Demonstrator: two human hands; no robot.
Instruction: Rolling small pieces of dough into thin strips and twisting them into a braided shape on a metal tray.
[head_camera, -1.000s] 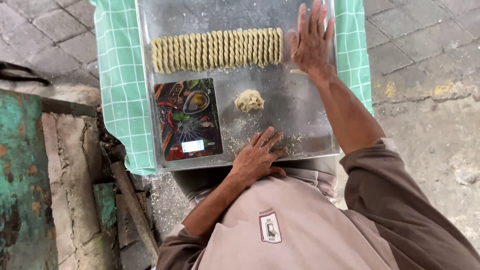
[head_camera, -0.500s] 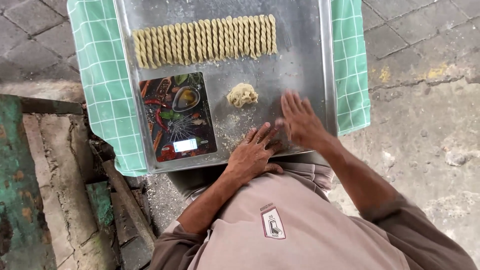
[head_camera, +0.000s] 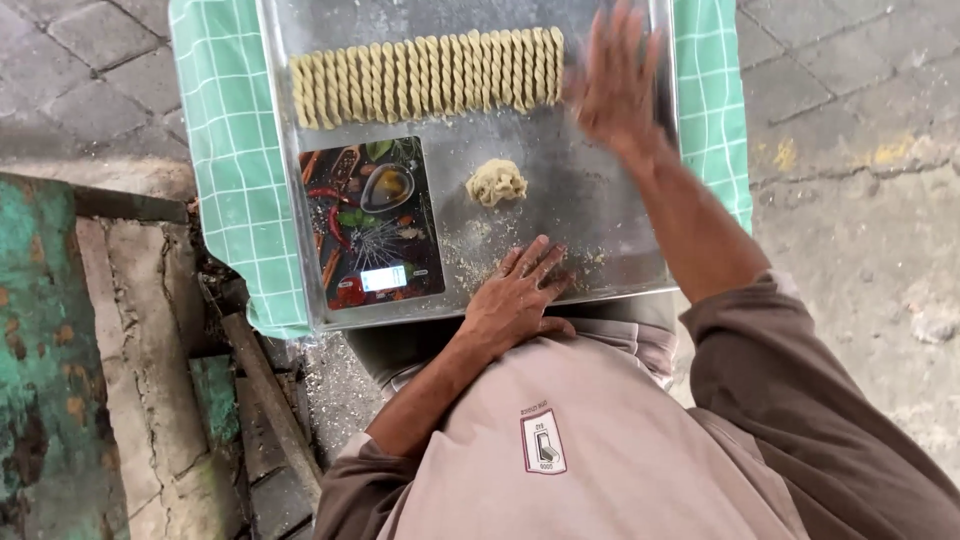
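A metal tray (head_camera: 620, 230) lies on a green checked cloth (head_camera: 225, 170). Across its far part runs a row of several twisted dough sticks (head_camera: 425, 75). A small lump of dough (head_camera: 497, 182) sits in the tray's middle. My left hand (head_camera: 515, 295) rests flat on the tray's near edge, fingers spread, amid crumbs. My right hand (head_camera: 615, 85) is blurred, open, over the tray at the right end of the row of sticks, holding nothing.
A flat kitchen scale (head_camera: 368, 222) with a dark picture of spices lies in the tray's left half. Paving stones surround the cloth. A worn green-painted block (head_camera: 45, 360) and rough concrete edge stand at the left.
My right hand went from the right end of the stick row down to the tray's near edge beside my left hand, then back up to the row's right end. My left hand stayed.
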